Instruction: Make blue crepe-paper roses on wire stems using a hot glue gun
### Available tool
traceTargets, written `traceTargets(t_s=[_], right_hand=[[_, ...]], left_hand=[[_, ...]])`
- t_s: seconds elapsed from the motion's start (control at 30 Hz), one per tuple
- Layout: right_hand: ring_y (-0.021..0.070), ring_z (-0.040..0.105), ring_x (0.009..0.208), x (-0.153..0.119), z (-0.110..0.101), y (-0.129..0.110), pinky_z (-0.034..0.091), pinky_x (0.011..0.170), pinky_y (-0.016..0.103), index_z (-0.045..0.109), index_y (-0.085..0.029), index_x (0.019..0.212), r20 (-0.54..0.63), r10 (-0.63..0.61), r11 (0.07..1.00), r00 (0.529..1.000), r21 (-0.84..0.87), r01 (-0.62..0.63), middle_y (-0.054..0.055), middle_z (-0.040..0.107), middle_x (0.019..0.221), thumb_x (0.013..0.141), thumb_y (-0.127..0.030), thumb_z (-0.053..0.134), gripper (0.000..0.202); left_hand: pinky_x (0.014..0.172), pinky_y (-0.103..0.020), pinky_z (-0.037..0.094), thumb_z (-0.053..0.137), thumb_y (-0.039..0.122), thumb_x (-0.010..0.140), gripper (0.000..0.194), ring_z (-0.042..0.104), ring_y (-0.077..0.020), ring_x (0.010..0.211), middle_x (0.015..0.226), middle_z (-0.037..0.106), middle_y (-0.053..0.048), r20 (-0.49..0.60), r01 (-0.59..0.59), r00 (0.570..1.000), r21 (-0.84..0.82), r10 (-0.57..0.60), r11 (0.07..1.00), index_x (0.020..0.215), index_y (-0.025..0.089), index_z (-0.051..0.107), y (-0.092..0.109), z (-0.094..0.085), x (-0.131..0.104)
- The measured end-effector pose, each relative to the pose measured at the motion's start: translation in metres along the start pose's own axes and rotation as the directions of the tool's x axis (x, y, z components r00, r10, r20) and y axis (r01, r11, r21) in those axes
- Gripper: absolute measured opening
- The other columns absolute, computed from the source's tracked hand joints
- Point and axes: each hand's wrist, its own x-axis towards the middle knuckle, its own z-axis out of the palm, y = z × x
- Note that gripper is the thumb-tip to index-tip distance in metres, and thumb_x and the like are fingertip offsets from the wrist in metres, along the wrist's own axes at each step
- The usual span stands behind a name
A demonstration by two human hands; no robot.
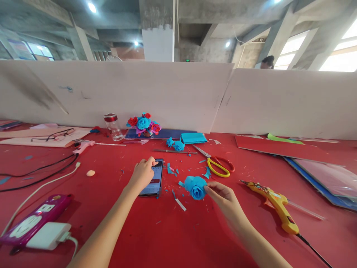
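My left hand [142,174] is over a smartphone [153,183] lying on the red table. Its fingers are curled, with a fingertip at the upper part of the lit screen. In my right hand [223,195] a blue paper rose [196,187] is pinched by its right edge, slightly above the table. Blue paper scraps [170,169] and a white strip [180,204] lie between the phone and the rose. Scissors [219,166] with yellow and red handles rest beyond my right hand. To the right is a yellow hot glue gun [275,203] with a clear glue stick.
A bouquet of paper flowers [143,124], a glass jar [113,127] and folded blue paper [193,138] stand or lie near the white partition [153,93]. At left are glasses [57,136], a pink glue gun [83,146] and a purple power strip [36,219] with cables. Coloured sheets [284,149] lie right.
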Motion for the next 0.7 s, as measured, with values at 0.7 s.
traceTargets(t_s=[0.7], right_hand=[[0.0177,0.056,0.067,0.0,0.001,0.0,0.042,0.065,0.029,0.065,-0.018,0.069,-0.008,0.01,1.0,1.0,-0.019,-0.01,0.003,0.064,0.067,0.068,-0.047,0.068,0.029]], left_hand=[[0.062,-0.025,0.042,0.038,0.001,0.069,0.026,0.061,-0.0163,0.07,0.091,0.07,0.0,-0.017,-0.019,1.0,-0.233,0.015,0.972,0.082,0.023,0.046,0.021,-0.015,-0.01]])
